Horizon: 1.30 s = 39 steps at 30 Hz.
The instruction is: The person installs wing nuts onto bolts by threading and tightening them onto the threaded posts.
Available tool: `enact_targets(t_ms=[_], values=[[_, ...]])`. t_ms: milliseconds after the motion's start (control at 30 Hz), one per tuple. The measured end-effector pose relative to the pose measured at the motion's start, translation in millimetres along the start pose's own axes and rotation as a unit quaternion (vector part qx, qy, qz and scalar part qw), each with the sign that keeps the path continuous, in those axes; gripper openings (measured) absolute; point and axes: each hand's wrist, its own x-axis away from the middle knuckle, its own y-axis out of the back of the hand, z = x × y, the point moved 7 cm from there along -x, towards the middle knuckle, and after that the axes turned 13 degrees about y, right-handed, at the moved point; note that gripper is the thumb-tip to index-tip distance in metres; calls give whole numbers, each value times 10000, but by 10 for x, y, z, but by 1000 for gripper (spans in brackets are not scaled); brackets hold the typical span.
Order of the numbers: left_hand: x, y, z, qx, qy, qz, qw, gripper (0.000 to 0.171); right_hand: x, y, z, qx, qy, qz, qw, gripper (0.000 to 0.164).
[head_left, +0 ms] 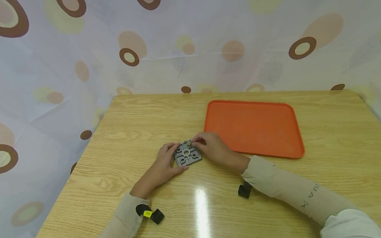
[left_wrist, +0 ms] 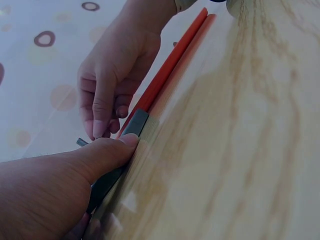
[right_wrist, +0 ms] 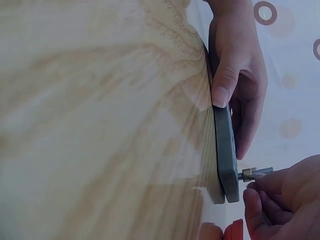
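Observation:
A grey square metal plate [head_left: 188, 159] with round holes and ridges lies flat on the table. My left hand [head_left: 163, 165] grips it from the left, thumb at the near edge and fingers at the far left corner. At the plate's far corner a small threaded bolt [right_wrist: 264, 171] with a brass-coloured nut [right_wrist: 247, 174] stands upright. The right hand [head_left: 215, 148] pinches this bolt between thumb and fingertips, seen closest in the right wrist view. From the left wrist view, the plate [left_wrist: 107, 186] shows edge-on under the left thumb, and the right fingers partly hide the bolt.
An orange tray [head_left: 258, 128] lies behind and to the right of the plate, close to the right hand. The wooden table [head_left: 130, 125] reaches back to a patterned cloth [head_left: 206, 33]. Black straps with small blocks [head_left: 156, 216] hang at both wrists.

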Motion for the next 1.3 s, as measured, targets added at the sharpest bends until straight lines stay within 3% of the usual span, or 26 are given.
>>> enact_targets(t_ms=[200, 633, 1033, 1300], values=[[5, 7, -4, 53, 11, 37, 10000, 85, -19, -29, 9, 0, 31, -14, 10000, 12], [0, 6, 7, -17, -6, 21, 10000, 85, -59, -87, -3, 83, -207, 103, 9997, 34], [2, 3, 2, 24, -17, 28, 10000, 85, -49, -87, -20, -220, -259, -1, 9994, 33], [-5, -1, 9, -11, -6, -13, 10000, 86, -18, -47, -30, -130, -155, -71, 9998, 22]])
